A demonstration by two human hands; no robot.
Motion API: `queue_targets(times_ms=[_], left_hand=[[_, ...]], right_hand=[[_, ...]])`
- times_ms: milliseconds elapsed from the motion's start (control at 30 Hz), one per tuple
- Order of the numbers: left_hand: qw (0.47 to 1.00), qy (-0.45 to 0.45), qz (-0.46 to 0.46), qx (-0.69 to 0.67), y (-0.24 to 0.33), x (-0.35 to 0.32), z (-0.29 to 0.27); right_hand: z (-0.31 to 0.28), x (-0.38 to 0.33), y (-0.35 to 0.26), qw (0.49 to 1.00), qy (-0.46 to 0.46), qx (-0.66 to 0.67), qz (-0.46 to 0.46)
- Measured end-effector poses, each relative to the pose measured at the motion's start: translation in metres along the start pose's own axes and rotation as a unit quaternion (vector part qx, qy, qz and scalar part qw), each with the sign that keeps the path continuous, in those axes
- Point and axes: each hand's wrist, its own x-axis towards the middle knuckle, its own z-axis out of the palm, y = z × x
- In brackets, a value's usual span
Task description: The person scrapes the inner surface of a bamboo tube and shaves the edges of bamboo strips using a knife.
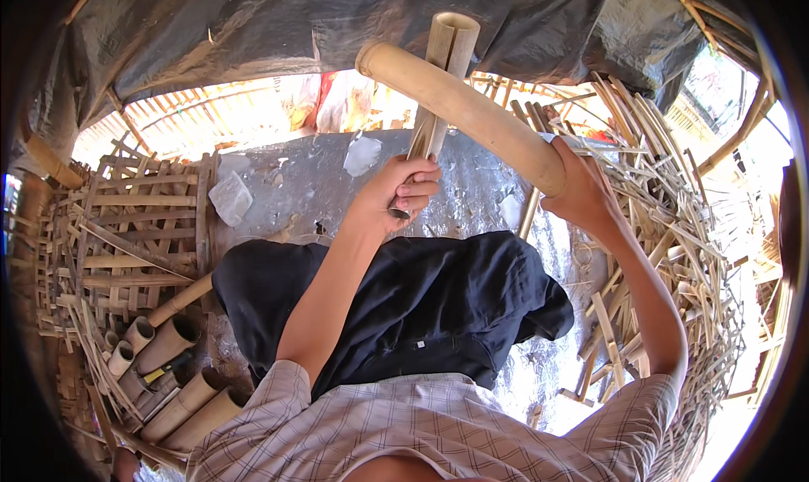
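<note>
My left hand (403, 189) is closed round a narrow, dark-ended tool (399, 213), whose end pokes out below the fist. Above that fist a pale bamboo tube (453, 48) stands tilted, a dark slit running down its wall. How the tool and this tube meet is partly hidden by my fingers. My right hand (583, 187) grips the near end of a thick, slightly curved bamboo pole (472, 115). The pole slants up to the left and crosses in front of the slit tube; whether they touch I cannot tell.
A grey sheet (286, 183) covers the floor beyond my crossed legs (404, 288). Split bamboo strips (666, 204) are heaped on the right. At left stands a woven bamboo panel (143, 221), with several cut bamboo tubes (181, 406) below it. A dark tarpaulin (227, 35) hangs at the back.
</note>
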Motion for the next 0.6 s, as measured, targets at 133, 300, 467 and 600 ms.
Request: queue_targets(times_ms=[133, 300, 467, 600], left_hand=[[1.0, 0.003, 0.0, 0.001, -0.004, 0.0, 0.001], [1.0, 0.011, 0.021, 0.013, -0.006, -0.021, 0.0], [1.0, 0.017, 0.025, -0.002, -0.012, -0.024, -0.002], [0.999, 0.028, -0.028, -0.016, -0.019, -0.021, -0.014]], right_hand=[[-0.045, 0.0, -0.013, 1.0, 0.025, 0.008, 0.017], [-0.095, 0.01, -0.039, 0.937, 0.321, 0.127, -0.061], [-0.054, 0.003, -0.024, 0.948, 0.172, 0.266, 0.021], [0.016, -0.003, -0.002, 0.993, -0.102, 0.059, 0.013]])
